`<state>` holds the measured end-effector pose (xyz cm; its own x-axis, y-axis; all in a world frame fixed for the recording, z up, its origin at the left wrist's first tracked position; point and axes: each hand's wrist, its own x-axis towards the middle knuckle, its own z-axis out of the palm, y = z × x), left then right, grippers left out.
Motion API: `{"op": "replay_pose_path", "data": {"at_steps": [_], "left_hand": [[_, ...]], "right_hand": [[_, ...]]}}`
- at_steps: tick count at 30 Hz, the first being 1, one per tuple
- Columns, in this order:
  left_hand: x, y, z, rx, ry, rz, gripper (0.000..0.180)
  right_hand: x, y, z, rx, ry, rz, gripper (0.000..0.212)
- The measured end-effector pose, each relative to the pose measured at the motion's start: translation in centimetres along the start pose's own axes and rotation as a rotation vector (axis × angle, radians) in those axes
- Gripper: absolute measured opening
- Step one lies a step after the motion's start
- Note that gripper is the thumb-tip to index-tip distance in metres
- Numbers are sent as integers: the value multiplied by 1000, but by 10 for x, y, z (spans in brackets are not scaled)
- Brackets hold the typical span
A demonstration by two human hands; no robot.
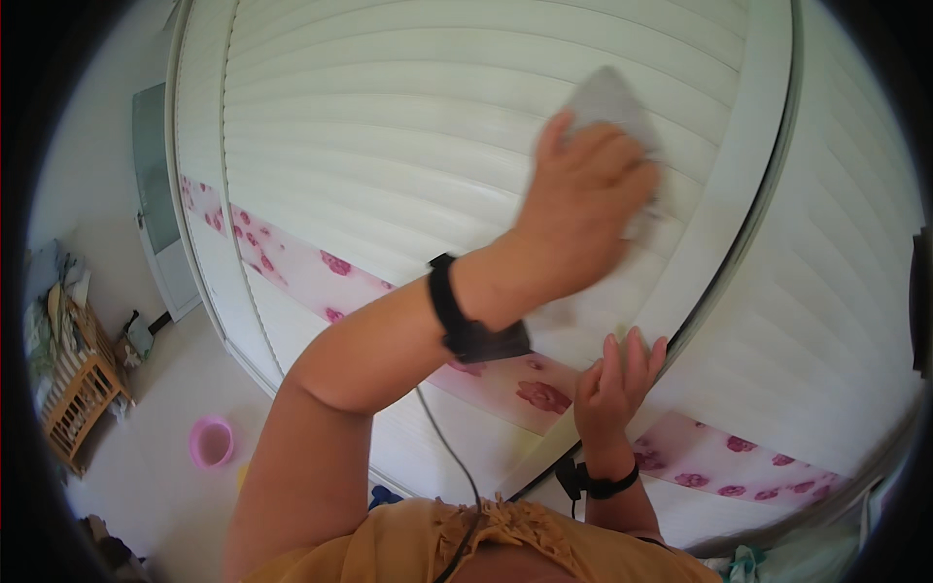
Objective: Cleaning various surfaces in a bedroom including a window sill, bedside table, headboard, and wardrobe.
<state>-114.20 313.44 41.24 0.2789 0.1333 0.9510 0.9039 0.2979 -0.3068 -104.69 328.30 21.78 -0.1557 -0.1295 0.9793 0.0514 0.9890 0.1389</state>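
Observation:
My left hand (583, 209) reaches up and across to the right, its fingers closed over a grey cloth (607, 97) pressed to a white slatted wardrobe door (408, 126). Hand and cloth are smeared by motion, and the palm side is hidden. Lower down, my right hand (617, 384) has its fingers stretched upward against the door's edge strip, holding nothing. A pink band with dark pink flowers (544, 396) crosses the door beside it. Black straps go round both wrists.
A second white panel (846, 291) adjoins on the right, past a dark gap. On the floor at left stands a pink bucket (211, 442). Beyond it are a wooden slatted cot (83, 403) piled with cloths and a room door (160, 194). A thin cable (449, 447) hangs before my chest.

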Motion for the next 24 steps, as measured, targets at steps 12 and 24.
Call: {"op": "replay_pose_path", "data": {"at_steps": [12, 24], "left_hand": [[-24, -108, -32, 235, 79, 24, 37], [-65, -198, -78, 522, 251, -301, 22]], "right_hand": [[2, -3, -2, -10, 11, 10, 33], [3, -4, 0, 10, 56, -19, 36]]}}
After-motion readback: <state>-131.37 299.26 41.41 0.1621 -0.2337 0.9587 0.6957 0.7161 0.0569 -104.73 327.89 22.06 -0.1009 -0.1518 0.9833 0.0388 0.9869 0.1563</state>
